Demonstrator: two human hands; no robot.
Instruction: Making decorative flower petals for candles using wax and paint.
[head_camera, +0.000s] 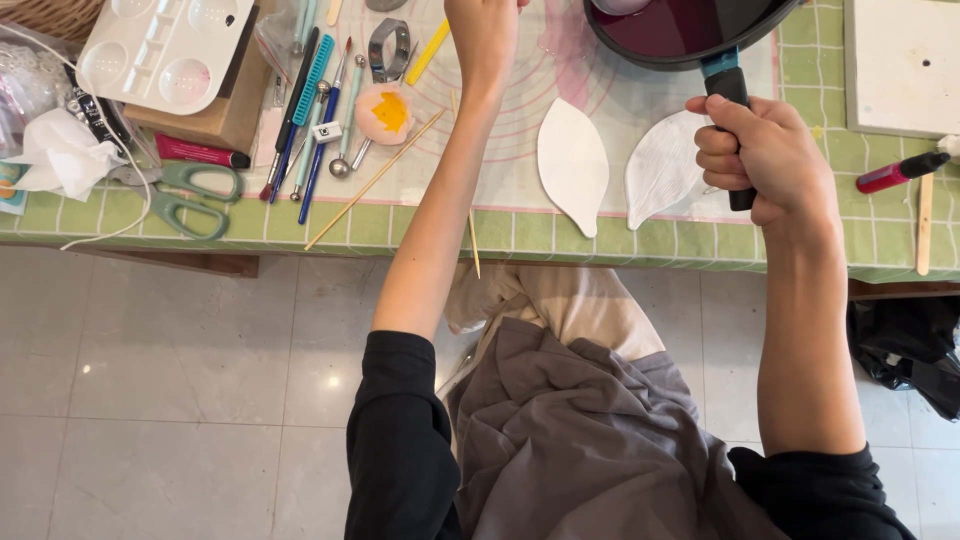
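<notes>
A table (640, 245) with a green checked cloth is standing over a pale tiled floor (170, 400). A clear mat (500, 170) is lying on the cloth, and two white leaf shapes (572, 165) are sitting on the mat. Green scissors (190, 195), a white paint tray (165, 50), brushes (305, 110), thin wooden sticks (375, 180) and a crumpled tissue (60, 155) are lying at the left side.

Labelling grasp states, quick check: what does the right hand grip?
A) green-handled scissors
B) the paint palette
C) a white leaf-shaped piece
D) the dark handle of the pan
D: the right hand is closed around the dark handle of the pan, while the scissors, leaf-shaped pieces and palette lie untouched on the table.
</notes>
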